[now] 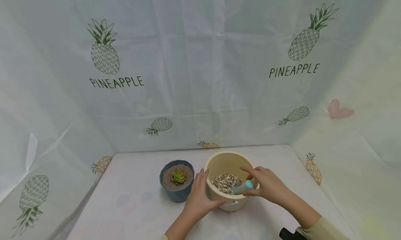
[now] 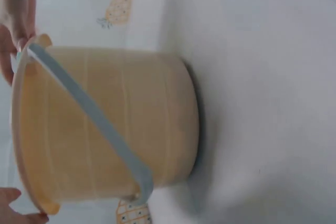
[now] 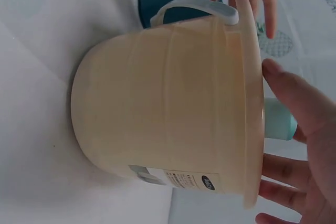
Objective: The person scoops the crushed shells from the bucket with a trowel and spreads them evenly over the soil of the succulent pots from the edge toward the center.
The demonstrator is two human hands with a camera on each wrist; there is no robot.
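A cream bucket [image 1: 230, 156] with a grey-blue handle [image 2: 100, 121] stands upright on the table. Inside it lies gravel [image 1: 226, 183], and a teal cylindrical handle [image 1: 243, 187] leans out over the near right rim; its lower end is hidden. My left hand [image 1: 198, 196] rests at the left rim, fingers straight and thumb spread across the front. Across from it, my right hand [image 1: 267, 184] is spread at the right rim around the teal handle. The right wrist view has the right thumb [image 3: 299, 93] at the rim, with the teal handle behind it.
Left of the bucket, close to my left hand, stands a blue pot [image 1: 178, 194] of brown soil with a green succulent [image 1: 178, 177]. White cloth covers the table [image 1: 131, 184]. A pineapple-print curtain [image 1: 200, 76] hangs at the back and sides.
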